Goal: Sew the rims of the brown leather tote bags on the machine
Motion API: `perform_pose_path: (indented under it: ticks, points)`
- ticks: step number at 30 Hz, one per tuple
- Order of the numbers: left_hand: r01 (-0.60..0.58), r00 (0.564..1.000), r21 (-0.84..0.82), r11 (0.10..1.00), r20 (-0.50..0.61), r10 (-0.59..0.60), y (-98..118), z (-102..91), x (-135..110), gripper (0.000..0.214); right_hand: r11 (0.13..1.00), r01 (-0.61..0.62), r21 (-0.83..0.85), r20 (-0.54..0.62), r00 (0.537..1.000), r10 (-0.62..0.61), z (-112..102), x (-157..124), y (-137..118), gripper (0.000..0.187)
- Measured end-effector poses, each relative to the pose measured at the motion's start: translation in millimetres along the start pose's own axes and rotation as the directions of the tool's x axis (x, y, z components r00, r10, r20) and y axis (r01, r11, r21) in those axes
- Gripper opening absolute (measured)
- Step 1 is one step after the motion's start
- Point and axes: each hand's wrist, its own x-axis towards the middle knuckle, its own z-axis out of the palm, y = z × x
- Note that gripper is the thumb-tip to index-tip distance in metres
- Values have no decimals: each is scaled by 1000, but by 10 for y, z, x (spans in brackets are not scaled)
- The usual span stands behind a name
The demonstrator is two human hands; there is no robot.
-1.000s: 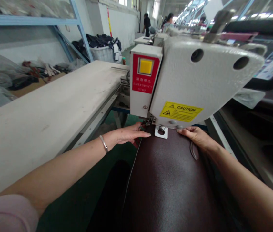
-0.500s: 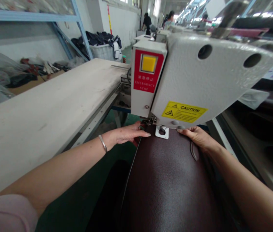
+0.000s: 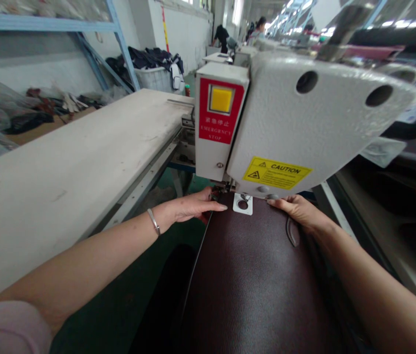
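A dark brown leather piece (image 3: 252, 275) hangs toward me from under the head of an industrial sewing machine (image 3: 322, 118). On its upper end lies a white square presser plate (image 3: 243, 204) with a round hole. My left hand (image 3: 196, 204) grips the left edge of the leather, thumb on top and fingers beneath. My right hand (image 3: 300, 209) grips the right side the same way, close under the machine head. A thin leather loop (image 3: 292, 233) lies beside my right hand. The far end of the leather is hidden by the machine.
A red emergency stop panel (image 3: 220, 110) with a yellow button fronts the machine's left side. A pale tabletop (image 3: 82, 157) extends on the left beside a metal rail. Behind it stand a blue rack (image 3: 45, 23) and a bin of dark cloth (image 3: 152, 73). Other people (image 3: 222, 38) are farther back.
The view has shifted slightly, so the machine appears a little farther left. Both hands keep their hold on the leather at the same places. A person in the background bends lower.
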Motion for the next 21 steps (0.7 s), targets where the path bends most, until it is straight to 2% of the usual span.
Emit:
perform_pose_path:
  ticks: [5,9,14,21]
  points:
    - [-55,996,105,993,-68,62,16,187,-81,92,996,-56,68,25,998,54,-18,-60,-81,46]
    - [-98,993,56,994,-55,101,-41,312,-96,85,997,-72,11,92,993,71,-23,-111,-177,41]
    - [-79,989,30,996,-122,82,-117,348,-70,92,996,-90,8,117,989,89,-15,-97,-251,35]
    - [-66,985,14,998,-159,67,-154,362,-52,94,995,-96,17,130,987,93,-47,-39,-278,35]
